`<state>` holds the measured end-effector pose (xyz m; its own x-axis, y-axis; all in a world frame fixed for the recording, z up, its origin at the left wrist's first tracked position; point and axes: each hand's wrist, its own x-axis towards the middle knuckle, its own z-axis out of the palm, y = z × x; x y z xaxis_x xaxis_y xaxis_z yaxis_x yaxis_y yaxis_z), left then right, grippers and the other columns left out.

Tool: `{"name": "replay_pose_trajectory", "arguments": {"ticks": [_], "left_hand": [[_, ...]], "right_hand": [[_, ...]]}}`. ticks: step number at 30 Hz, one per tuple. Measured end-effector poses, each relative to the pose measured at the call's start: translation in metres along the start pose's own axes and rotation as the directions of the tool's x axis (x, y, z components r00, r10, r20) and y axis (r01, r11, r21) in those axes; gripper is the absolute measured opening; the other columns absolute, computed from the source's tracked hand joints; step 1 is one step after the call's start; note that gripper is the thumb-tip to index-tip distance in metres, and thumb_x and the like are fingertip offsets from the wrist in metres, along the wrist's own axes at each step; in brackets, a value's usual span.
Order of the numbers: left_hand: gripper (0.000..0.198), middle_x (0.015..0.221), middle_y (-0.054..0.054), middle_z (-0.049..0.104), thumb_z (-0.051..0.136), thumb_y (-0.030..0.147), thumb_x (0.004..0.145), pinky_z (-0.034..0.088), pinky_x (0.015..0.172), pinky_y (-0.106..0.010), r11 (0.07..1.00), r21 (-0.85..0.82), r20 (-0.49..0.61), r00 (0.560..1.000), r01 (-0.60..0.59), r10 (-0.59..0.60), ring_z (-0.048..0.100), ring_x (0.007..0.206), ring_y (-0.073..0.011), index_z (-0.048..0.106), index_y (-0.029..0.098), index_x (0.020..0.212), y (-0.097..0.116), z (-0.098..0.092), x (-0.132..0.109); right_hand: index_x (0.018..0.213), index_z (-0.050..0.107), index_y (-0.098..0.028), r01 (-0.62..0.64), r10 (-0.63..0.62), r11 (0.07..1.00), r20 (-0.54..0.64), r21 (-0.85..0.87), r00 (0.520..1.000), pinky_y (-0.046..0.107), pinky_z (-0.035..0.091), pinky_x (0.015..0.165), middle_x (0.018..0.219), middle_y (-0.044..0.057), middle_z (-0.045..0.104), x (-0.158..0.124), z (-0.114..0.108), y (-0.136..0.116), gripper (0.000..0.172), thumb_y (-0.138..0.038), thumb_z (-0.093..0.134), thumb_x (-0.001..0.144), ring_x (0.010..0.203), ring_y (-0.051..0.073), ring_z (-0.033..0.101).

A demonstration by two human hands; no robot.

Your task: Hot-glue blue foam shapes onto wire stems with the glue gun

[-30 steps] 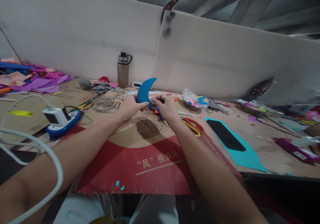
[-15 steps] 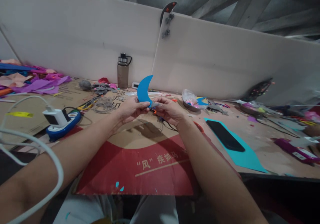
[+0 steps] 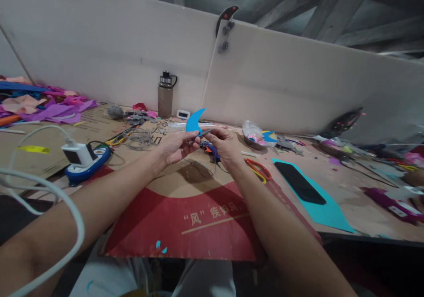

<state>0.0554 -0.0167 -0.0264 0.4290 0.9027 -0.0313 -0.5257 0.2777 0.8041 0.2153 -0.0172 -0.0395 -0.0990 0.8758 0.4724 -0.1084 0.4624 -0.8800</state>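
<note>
Since the frame half a second ago, the blue crescent has dipped, its upper tip sitting lower and leaning more to the right. The crescent is in the air above the cardboard, its lower end in the person's left hand, pinched between thumb and fingers. The right hand is just beside it, thumb and fingertips pinching a small grey piece that points at the crescent's lower end; whether the two touch cannot be told.

Scissors with red and yellow handles lie beside the right wrist. A coil of wire lies beyond the left forearm, and the bottle stands behind it, near the wall. To the right, a phone rests on a turquoise sheet, with a bowl farther back. At the far left are a power strip and coloured scraps.
</note>
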Motion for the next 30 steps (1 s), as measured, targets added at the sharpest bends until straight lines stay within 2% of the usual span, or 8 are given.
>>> {"name": "replay_pose_trajectory", "arguments": {"ticks": [5,8,10,12,14,18,24,30], "left_hand": [[0.042,0.062,-0.007,0.062,0.05,0.048,0.086,0.042,0.044,-0.021,0.94,0.338,-0.067,0.995,-0.044,0.07,0.053,0.047,-0.0101,0.063,0.011,0.071,-0.004,-0.007,0.003],[0.054,0.05,-0.003,0.052,0.046,0.061,0.082,0.033,0.042,-0.023,0.743,0.648,-0.176,0.918,-0.164,0.356,0.043,0.042,-0.0095,0.06,0.014,0.061,-0.003,-0.014,0.005],[0.047,0.058,-0.002,0.055,0.054,0.059,0.079,0.037,0.05,-0.023,0.588,0.747,-0.079,0.836,-0.311,0.543,0.047,0.051,-0.0097,0.061,0.014,0.066,-0.002,-0.015,0.006],[0.039,0.071,-0.002,0.061,0.06,0.054,0.077,0.042,0.062,-0.023,0.528,0.736,0.074,0.825,-0.424,0.56,0.053,0.064,-0.0112,0.064,0.015,0.078,-0.002,-0.012,0.005],[0.036,0.08,-0.003,0.064,0.066,0.049,0.073,0.044,0.071,-0.025,0.584,0.676,0.163,0.863,-0.45,0.477,0.056,0.073,-0.0126,0.064,0.015,0.084,-0.005,-0.008,0.004],[0.03,0.081,-0.003,0.066,0.072,0.038,0.069,0.046,0.073,-0.028,0.686,0.606,0.152,0.905,-0.403,0.398,0.058,0.072,-0.0128,0.062,0.013,0.082,-0.016,-0.006,0.006],[0.021,0.071,-0.001,0.062,0.067,0.029,0.074,0.051,0.06,-0.03,0.791,0.468,0.072,0.909,-0.393,0.41,0.06,0.058,-0.0133,0.055,0.016,0.085,-0.019,-0.006,0.005],[0.022,0.068,0.002,0.059,0.065,0.022,0.073,0.05,0.053,-0.025,0.814,0.429,-0.02,0.897,-0.392,0.442,0.053,0.051,-0.0085,0.056,0.016,0.092,-0.015,0.003,-0.001]], "right_hand": [[0.078,0.068,-0.018,-0.062,0.05,0.996,-0.163,-0.064,0.985,0.021,0.038,0.053,0.07,-0.002,0.061,0.0,0.001,0.0,0.027,-0.042,0.069,0.066,0.059,0.008,0.047],[0.078,0.063,-0.018,-0.141,0.136,0.99,-0.246,-0.005,0.96,0.02,0.028,0.046,0.062,-0.005,0.053,-0.001,0.002,-0.001,0.029,-0.044,0.068,0.065,0.05,0.005,0.036],[0.077,0.061,-0.018,-0.161,0.165,0.986,-0.263,0.039,0.95,0.019,0.026,0.045,0.061,-0.006,0.05,-0.002,0.003,-0.001,0.029,-0.044,0.068,0.065,0.048,0.005,0.033],[0.075,0.059,-0.018,-0.165,0.182,0.982,-0.253,0.088,0.95,0.019,0.025,0.045,0.059,-0.007,0.047,-0.003,0.005,0.0,0.029,-0.043,0.069,0.064,0.048,0.005,0.032],[0.073,0.058,-0.018,-0.172,0.202,0.975,-0.239,0.138,0.95,0.019,0.024,0.044,0.057,-0.008,0.045,-0.004,0.008,0.0,0.029,-0.042,0.071,0.063,0.047,0.004,0.031],[0.07,0.057,-0.019,-0.188,0.228,0.961,-0.191,0.203,0.955,0.019,0.026,0.044,0.055,-0.008,0.046,-0.007,0.016,-0.001,0.027,-0.04,0.072,0.061,0.046,0.004,0.035],[0.072,0.059,-0.019,-0.188,0.214,0.964,-0.134,0.187,0.967,0.022,0.038,0.05,0.062,-0.004,0.057,-0.01,0.021,0.001,0.024,-0.039,0.069,0.066,0.052,0.008,0.049],[0.083,0.065,-0.019,-0.111,0.105,0.993,-0.129,-0.042,0.986,0.023,0.043,0.061,0.074,-0.002,0.065,-0.012,0.022,0.004,0.02,-0.036,0.061,0.074,0.061,0.009,0.054]]}}
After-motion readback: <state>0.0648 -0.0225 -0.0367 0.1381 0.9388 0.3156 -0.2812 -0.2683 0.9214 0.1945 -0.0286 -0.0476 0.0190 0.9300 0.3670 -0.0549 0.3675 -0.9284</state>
